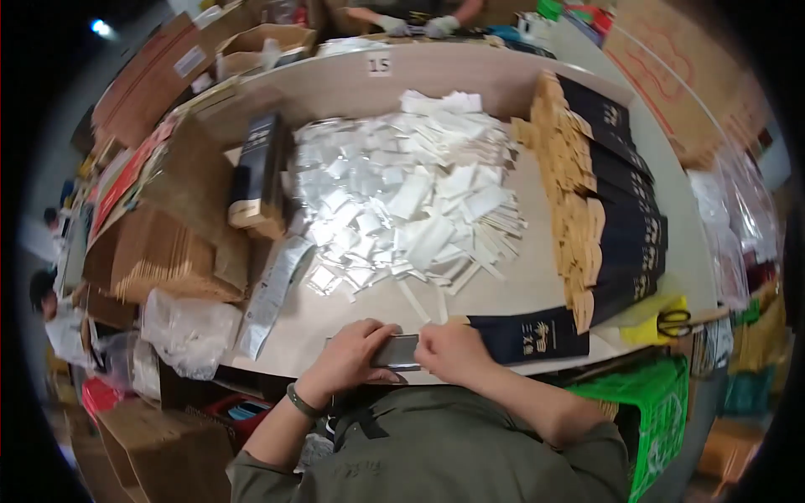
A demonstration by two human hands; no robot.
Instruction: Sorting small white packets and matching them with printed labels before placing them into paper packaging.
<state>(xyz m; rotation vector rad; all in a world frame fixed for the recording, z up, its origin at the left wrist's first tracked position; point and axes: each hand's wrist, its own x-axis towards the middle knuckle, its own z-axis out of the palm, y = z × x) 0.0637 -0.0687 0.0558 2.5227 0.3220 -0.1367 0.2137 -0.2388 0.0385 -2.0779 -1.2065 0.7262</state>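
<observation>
At the table's near edge my left hand (359, 354) is closed on a flat, shiny grey packet (396, 351), thumb and fingers along its left end. My right hand (453, 352) is curled into a fist at the packet's right end; what its fingers hold is hidden. Two narrow white strips (413, 300) reach from the heap down toward my right knuckles. Beside that hand lies a flat dark blue box sleeve (528, 337) with gold print. Beyond both hands spreads a big heap of small white sachets and strips (419, 201).
Overlapping dark blue and tan flat boxes (616, 201) line the right side. A cardboard carton (168, 243), an upright dark box (262, 176) and a silver pouch (275, 293) stand left. Scissors (673, 322) lie near a green crate (658, 419). Across the table, a person's gloved hands (415, 26) show.
</observation>
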